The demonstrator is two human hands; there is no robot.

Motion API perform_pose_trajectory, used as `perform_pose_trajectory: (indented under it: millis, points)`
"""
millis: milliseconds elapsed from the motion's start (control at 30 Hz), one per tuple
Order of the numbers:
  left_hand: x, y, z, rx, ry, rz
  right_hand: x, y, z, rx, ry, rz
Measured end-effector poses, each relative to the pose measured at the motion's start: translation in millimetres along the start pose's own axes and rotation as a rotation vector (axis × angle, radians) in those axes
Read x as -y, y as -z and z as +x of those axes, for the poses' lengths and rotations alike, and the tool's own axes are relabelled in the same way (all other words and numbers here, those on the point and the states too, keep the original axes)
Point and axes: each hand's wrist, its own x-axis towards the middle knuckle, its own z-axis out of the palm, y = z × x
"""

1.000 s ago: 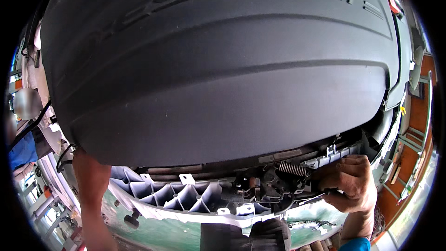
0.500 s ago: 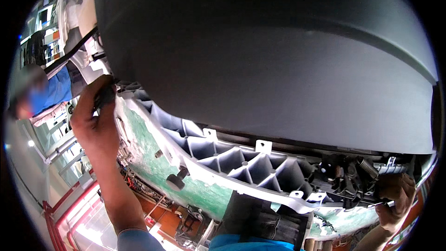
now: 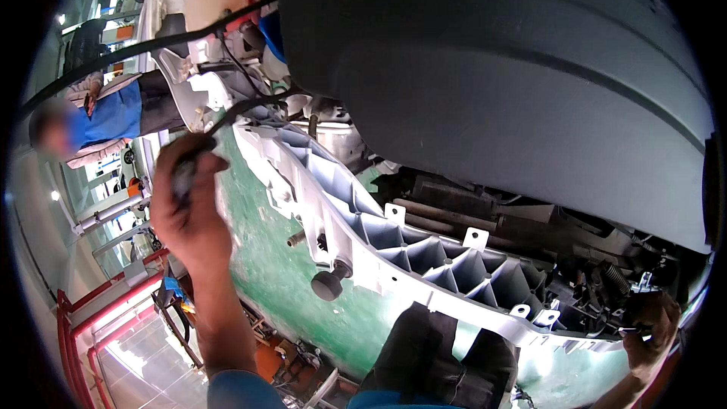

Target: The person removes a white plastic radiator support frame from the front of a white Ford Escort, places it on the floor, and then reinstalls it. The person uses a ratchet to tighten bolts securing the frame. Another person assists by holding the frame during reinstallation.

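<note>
My left hand (image 3: pixel 191 208) is raised beside the left end of a light grey ribbed front carrier (image 3: pixel 379 254). Its fingers are curled round a black rubber strip (image 3: pixel 246 106), which runs from the hand up and right over the carrier's end. At the right end, my right hand (image 3: pixel 653 333) is closed beside a black latch mechanism (image 3: pixel 587 295) with a coil spring. A small bright tip shows at its fingers; what they hold is hidden. A large dark grey panel (image 3: pixel 492 106) overhangs the carrier.
Another black strip (image 3: pixel 151 44) crosses the upper left. A round black bumper stop (image 3: pixel 331 282) sticks out from the carrier over the green floor (image 3: pixel 291 318). A person in blue (image 3: pixel 110 117) stands at the left. Red rails (image 3: pixel 68 333) and an orange-based rack (image 3: pixel 270 363) lie lower left.
My left hand has come away from the carrier's left end, drawing the black strip out. The view has shifted, exposing more under the panel's left edge. My right hand stays by the latch.
</note>
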Motion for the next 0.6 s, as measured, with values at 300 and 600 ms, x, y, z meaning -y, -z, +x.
perform_pose_trajectory:
  millis: [300, 600]
  points:
    - [-18.6, 45.1, -50.2, 0.138, -0.258, -0.231, 28.4, -6.8, 16.6, -0.003, -0.228, 0.297]
    - [-11.4, -3.8, 33.4, -0.094, -0.198, -0.527, 15.4, -23.5, 6.4, -0.171, -0.086, 0.204]
